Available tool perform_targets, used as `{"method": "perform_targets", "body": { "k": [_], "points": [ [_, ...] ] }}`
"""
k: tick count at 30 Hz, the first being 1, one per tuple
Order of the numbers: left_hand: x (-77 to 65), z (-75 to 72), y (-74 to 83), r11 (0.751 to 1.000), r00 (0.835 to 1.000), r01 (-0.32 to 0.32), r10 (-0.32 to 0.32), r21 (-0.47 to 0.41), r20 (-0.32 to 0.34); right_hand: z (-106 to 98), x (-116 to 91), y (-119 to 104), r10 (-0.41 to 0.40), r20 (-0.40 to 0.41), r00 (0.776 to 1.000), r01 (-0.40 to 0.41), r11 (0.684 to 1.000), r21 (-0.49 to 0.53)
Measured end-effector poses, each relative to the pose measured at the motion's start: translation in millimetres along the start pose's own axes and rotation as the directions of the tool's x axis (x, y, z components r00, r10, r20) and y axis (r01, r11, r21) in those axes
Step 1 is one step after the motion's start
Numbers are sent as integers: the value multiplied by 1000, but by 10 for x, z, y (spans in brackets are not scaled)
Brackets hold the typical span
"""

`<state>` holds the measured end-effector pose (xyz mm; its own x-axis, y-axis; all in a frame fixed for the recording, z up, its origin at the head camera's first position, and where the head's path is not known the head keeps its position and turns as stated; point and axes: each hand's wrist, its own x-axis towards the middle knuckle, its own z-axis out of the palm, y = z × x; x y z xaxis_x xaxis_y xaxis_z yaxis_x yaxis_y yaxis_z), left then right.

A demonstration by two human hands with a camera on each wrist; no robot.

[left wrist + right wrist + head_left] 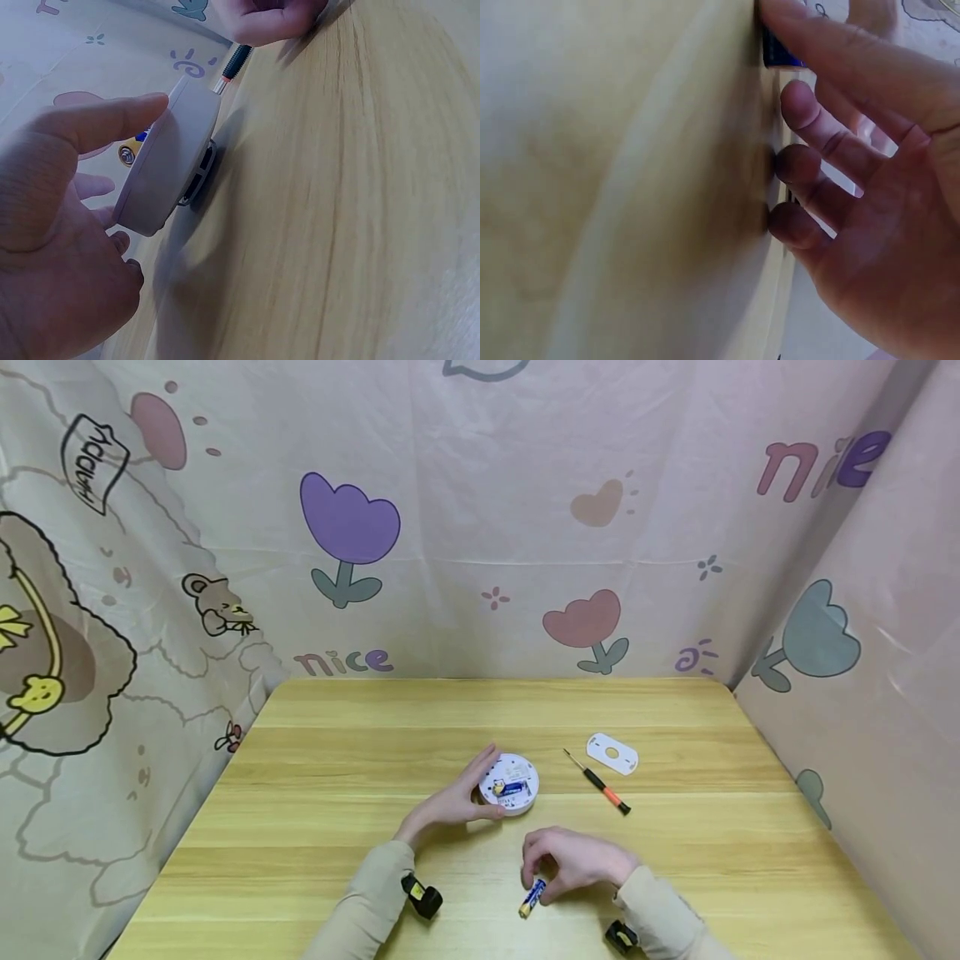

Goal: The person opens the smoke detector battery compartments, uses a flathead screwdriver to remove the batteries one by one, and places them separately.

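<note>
A round white smoke detector lies with its battery side up, its slotted grille facing the table in the left wrist view. My left hand holds it by the rim, thumb on the near side and fingers on the far side. One blue-and-gold battery sits in its compartment, gold end standing up a little in the left wrist view. Nearer the front, my right hand pinches a second blue-and-gold battery between thumb and fingers, low over the table. The thumb partly hides this battery in the right wrist view.
Right of the detector lies a screwdriver with a black and orange handle. Behind it is a white oblong mounting plate with a central hole. A printed curtain hangs behind the wooden table and along its sides.
</note>
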<state>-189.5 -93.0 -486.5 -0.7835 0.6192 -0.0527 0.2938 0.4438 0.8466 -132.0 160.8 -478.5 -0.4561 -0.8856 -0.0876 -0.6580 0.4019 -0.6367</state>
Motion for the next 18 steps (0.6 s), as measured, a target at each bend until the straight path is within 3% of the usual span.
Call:
{"method": "perform_targets", "body": {
  "k": [8, 13, 18],
  "points": [
    [7, -7, -5, 1000, 1000, -3, 3, 8, 8, 19, 5, 15, 9, -21, 1000, -10, 1000, -10],
    [9, -9, -1, 1000, 1000, -8, 8, 13, 16, 11, -24, 57, 55, -35, 998, -51, 992, 115],
    [10, -2, 8, 1000, 1000, -9, 9, 10, 14, -32, -102, 127, 97, -73, 993, -72, 955, 288]
  ]
}}
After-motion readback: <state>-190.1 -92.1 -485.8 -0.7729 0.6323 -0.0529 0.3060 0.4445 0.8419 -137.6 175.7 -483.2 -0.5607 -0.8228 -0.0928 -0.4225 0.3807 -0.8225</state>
